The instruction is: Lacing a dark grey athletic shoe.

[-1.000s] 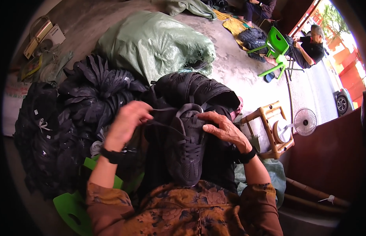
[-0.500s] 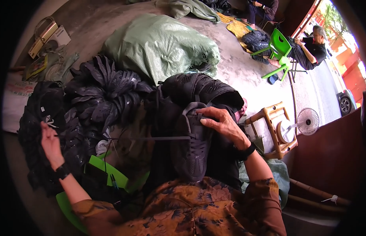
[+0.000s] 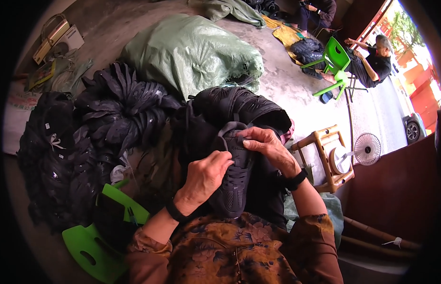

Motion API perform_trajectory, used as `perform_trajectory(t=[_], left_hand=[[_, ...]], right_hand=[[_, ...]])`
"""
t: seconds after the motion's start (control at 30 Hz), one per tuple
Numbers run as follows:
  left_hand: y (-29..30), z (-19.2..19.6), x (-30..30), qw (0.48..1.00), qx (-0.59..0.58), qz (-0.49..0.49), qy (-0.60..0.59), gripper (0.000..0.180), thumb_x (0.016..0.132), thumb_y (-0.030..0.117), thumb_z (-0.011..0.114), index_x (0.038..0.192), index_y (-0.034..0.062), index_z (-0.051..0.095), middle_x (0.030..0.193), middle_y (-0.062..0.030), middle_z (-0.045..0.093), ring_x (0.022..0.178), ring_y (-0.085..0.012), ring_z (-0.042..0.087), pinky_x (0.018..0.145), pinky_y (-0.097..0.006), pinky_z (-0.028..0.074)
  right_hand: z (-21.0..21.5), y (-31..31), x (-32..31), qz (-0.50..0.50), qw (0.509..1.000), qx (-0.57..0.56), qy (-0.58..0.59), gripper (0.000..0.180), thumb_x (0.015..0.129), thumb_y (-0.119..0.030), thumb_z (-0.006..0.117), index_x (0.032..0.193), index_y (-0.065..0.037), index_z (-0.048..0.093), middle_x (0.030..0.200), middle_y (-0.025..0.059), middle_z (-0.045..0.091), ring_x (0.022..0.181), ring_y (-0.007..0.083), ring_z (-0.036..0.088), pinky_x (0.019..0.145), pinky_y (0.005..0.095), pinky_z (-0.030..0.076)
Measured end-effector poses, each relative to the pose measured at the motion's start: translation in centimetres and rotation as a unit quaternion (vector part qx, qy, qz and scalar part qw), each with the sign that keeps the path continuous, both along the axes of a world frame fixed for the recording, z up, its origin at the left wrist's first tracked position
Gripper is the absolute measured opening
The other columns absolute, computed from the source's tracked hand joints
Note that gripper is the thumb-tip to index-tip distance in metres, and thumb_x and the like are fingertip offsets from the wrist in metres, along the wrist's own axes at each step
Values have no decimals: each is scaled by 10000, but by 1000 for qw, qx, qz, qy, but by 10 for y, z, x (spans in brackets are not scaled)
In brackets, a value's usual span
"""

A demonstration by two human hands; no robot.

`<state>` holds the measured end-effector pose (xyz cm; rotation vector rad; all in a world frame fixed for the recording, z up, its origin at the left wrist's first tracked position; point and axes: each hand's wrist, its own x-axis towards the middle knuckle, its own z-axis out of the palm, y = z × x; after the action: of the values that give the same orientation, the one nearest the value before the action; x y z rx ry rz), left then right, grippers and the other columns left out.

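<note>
A black lace-up sneaker rests on my lap, its toe toward me and its collar away. My right hand is closed on the sneaker's upper at its right side, thumb and forefinger together by the tongue. At the left side of the lacing, my left hand is closed in a pinch; what its fingertips hold is hidden. Just beyond the sneaker lies a bundle of black shoe uppers.
Piles of black shoe uppers lie at left, before a large pale green sack. A green plastic chair stands at lower left. To the right are a bamboo stool and a fan. Two people sit farther back.
My left hand has come in from the far left to the sneaker's lacing. The lace that stretched leftward no longer shows. My right hand stays at the sneaker, its fingertips drawn closer together.
</note>
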<state>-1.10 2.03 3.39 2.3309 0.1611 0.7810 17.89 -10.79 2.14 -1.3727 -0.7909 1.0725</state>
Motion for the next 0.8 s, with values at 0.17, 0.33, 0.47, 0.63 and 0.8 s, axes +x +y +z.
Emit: perform_trajectory(t=[0.17,0.33,0.47,0.63,0.8], left_hand=[[-2,-2,2,987,158,-4,39,185,802,41,698,959,62,603,712,-66,582,597,-233,629,516,-335,493],[-5,1,0,980,184,10,72,170,784,36,686,921,66,592,702,-51,574,621,-223,628,541,-336,484],[-5,8,-6,966,237,22,101,158,766,42,683,889,74,590,687,-25,540,632,-197,608,566,-328,444],[-9,13,0,952,284,32,108,115,766,65,692,838,82,603,792,-28,536,746,-200,565,639,-337,410],[0,5,9,988,116,-30,93,84,769,72,705,812,89,635,878,-34,532,904,-228,512,743,-373,393]], right_hand=[[2,-1,2,7,1000,1,-13,341,896,-167,689,1188,0,633,1039,-15,657,956,50,567,896,226,449],[-2,-4,5,10,1000,11,-14,342,880,-156,704,1175,2,635,1024,-6,667,937,54,583,884,227,460],[-3,-5,7,11,1000,19,15,343,859,-145,722,1157,3,640,1010,2,677,914,62,602,870,230,473],[-6,-5,7,7,1000,8,14,346,852,-140,729,1154,5,640,1007,1,677,914,63,603,864,227,474],[-8,-6,7,2,1000,9,1,331,856,-132,723,1147,3,643,1003,-1,676,916,64,601,865,228,474]])
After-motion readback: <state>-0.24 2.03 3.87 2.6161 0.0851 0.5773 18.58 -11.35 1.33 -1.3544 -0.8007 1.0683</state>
